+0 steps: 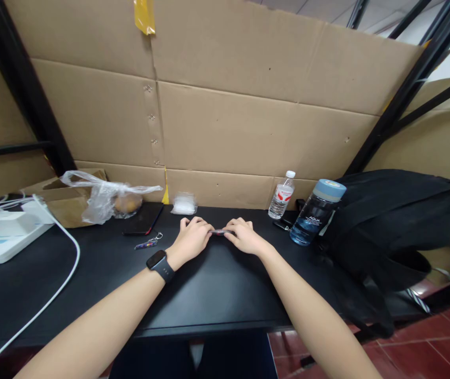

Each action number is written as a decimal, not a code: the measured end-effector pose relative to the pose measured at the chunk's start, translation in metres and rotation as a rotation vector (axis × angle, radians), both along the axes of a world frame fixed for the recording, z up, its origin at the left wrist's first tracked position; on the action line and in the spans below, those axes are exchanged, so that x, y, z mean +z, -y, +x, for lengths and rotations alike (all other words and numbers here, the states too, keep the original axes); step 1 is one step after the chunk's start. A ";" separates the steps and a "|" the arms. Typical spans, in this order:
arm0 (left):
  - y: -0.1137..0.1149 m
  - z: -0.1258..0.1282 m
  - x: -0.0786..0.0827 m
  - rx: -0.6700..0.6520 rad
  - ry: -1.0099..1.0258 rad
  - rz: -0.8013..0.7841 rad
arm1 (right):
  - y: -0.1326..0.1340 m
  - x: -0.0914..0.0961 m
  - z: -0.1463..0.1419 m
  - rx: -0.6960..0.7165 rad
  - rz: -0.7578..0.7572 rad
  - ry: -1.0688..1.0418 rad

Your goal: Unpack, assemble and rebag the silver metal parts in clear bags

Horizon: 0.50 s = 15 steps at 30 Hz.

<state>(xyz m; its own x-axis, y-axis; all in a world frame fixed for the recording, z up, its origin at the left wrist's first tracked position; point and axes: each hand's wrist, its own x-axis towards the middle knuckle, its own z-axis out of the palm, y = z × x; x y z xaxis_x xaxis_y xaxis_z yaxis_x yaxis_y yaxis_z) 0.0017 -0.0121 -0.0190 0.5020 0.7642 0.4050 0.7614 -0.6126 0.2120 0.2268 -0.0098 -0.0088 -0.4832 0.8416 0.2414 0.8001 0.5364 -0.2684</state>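
Both my hands rest on the black table near its far middle, fingertips meeting. My left hand, with a black smartwatch on its wrist, and my right hand pinch a small thin object between them; it is greyish with a red tint and too small to name. Both hands have curled fingers closed on its ends. A small packet of white items lies just behind the hands against the cardboard wall.
Left: a keychain, a dark phone, a plastic bag with a roundish brown item, a paper bag, a white power strip and cable. Right: a small water bottle, a blue bottle, a black backpack.
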 end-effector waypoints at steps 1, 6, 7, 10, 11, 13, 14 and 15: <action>-0.001 0.000 0.000 0.014 0.026 -0.018 | 0.000 0.001 0.000 -0.007 -0.007 -0.054; -0.007 0.000 -0.002 0.071 0.149 -0.074 | 0.001 0.003 0.000 -0.021 -0.038 -0.239; -0.008 0.000 -0.003 0.074 0.158 -0.072 | 0.001 0.002 -0.001 -0.030 -0.030 -0.225; -0.011 0.000 -0.004 0.080 0.163 -0.045 | 0.000 -0.001 -0.003 -0.102 0.066 -0.168; -0.012 0.001 -0.005 0.085 0.154 -0.033 | -0.001 -0.002 -0.003 -0.118 0.103 -0.154; -0.014 0.004 -0.005 0.100 0.125 -0.013 | -0.002 -0.003 -0.003 -0.106 0.133 -0.117; -0.014 0.005 -0.006 0.109 0.109 -0.006 | -0.002 -0.003 -0.002 -0.081 0.119 -0.086; -0.015 0.006 -0.005 0.117 0.096 0.002 | -0.002 -0.004 -0.001 -0.053 0.094 -0.052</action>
